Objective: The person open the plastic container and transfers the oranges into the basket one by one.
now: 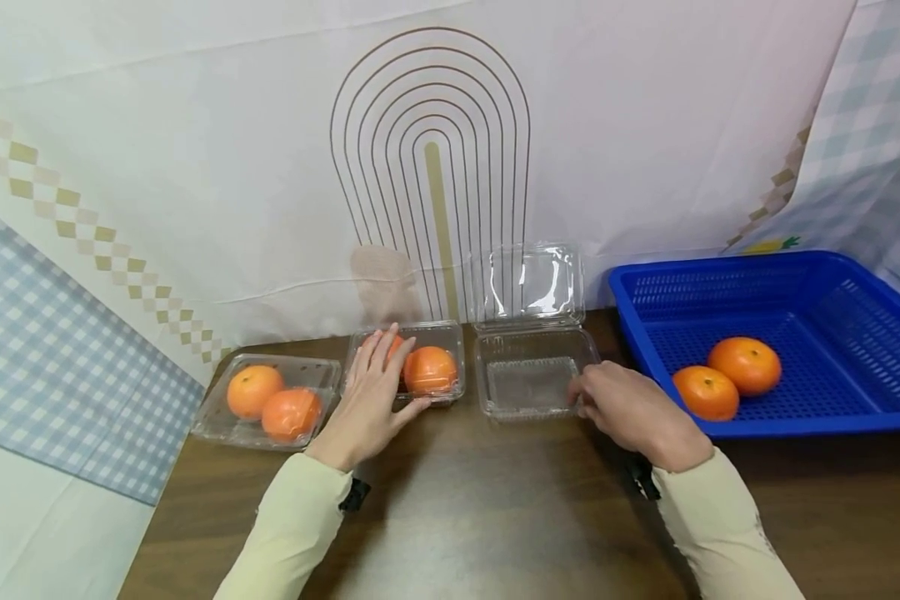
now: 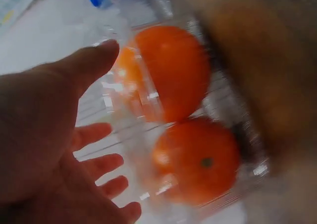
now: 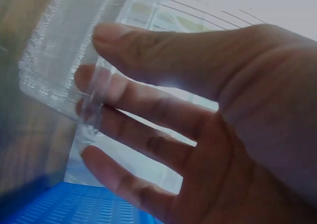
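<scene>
My left hand (image 1: 371, 400) lies with spread, fairly straight fingers over a lidded clear plastic container (image 1: 450, 333). Two oranges are inside it, one (image 1: 431, 371) in plain sight and the other partly behind the fingers. In the left wrist view, blurred, both oranges (image 2: 198, 159) show through the plastic beside the hand. My right hand (image 1: 626, 408) pinches the right edge of a second clear container (image 1: 532, 383), which holds no fruit; its lid (image 1: 528, 283) stands raised at the back. From the right wrist, the thumb and fingers (image 3: 133, 95) are on either side of its wall.
At the left, a third clear container (image 1: 213, 412) holds two oranges (image 1: 255, 392). A blue plastic basket (image 1: 855, 333) stands on the right with two oranges (image 1: 745, 367) in its near left corner. A patterned cloth (image 1: 232, 167) hangs behind the brown table (image 1: 487, 517).
</scene>
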`<state>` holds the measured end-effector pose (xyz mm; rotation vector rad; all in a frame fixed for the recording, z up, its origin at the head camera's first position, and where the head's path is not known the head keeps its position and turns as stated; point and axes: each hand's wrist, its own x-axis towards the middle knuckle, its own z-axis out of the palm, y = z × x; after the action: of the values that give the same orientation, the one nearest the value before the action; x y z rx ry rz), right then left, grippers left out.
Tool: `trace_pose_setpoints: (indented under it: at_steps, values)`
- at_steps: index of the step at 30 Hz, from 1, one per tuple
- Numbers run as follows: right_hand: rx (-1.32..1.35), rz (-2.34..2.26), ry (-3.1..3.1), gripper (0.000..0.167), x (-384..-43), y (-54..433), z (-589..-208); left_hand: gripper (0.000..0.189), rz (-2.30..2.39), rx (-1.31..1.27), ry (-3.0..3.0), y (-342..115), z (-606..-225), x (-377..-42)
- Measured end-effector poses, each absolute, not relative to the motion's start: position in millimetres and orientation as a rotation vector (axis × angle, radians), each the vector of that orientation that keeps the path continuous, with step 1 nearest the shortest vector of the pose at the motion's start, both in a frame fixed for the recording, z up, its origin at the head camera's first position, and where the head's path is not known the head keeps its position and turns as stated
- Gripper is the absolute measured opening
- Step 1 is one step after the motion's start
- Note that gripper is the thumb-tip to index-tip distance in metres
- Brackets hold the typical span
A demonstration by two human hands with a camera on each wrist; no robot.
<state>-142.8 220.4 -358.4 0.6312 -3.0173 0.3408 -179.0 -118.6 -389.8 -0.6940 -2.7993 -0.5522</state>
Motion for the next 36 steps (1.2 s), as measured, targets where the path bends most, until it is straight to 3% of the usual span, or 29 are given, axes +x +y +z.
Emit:
trace_pose_setpoints:
  at_steps: [17,36]
  values:
    - [0.617,0.346,-2.851,0.010,-144,225,-379,0.066,-0.493,-0.681,-2.822,-126,-401,-172]
    - [0.523,0.543,-2.870,0.009,-165,213,-388,0.062,-0.305,-0.696,-2.777,-129,-399,-114]
